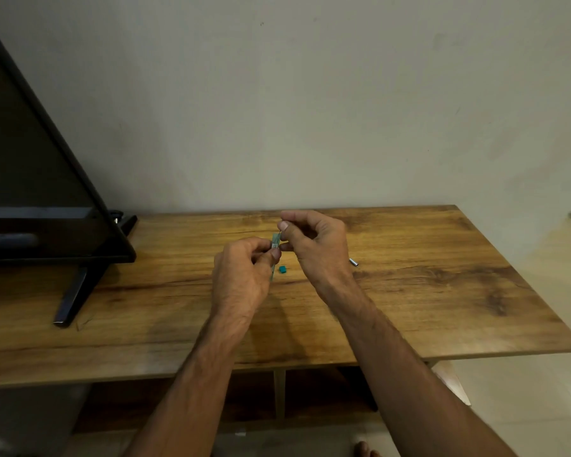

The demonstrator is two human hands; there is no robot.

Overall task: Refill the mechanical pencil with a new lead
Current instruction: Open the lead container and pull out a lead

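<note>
Here left fingers [273, 254] grip lead case [275, 240]; right fingers [285, 227] pinch top.

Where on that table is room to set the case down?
Widest bare wood: the table's right end, beyond the pencil. Also the near strip between TV leg and left arm. Crowded: under the hands, where the left hand holds the case, the right hand pinches a lead, and the cap lies.

Bare forearms [406, 367], bare hands [241, 275]

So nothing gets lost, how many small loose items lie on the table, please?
2: a teal cap mid-table; a metal piece to its right, partly covered. More may be hidden.
</note>
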